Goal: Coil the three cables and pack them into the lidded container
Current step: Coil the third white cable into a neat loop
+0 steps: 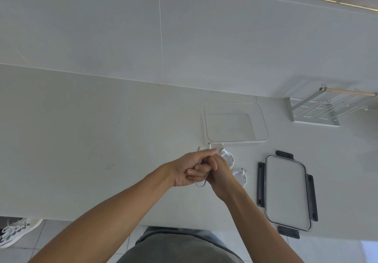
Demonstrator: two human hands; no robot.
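1. Left hand (185, 169) and right hand (219, 169) clasped together over the pale tabletop (102, 140), grip closed on a thin white cable (199, 184).
2. Light, limp, springy; best pinched across gathered loops.
3. Two coiled white cables (235, 167) just right; clear plastic container (263, 127) farther.

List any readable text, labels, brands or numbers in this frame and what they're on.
None readable.
Clear container: no label or print visible.
Lid with dark clips: no marking visible.
White cables, in the hands and two coils on the counter: connectors too small to show any marking.
Shoe at lower left: dark pattern, not legible as text.
Wire rack: no text.
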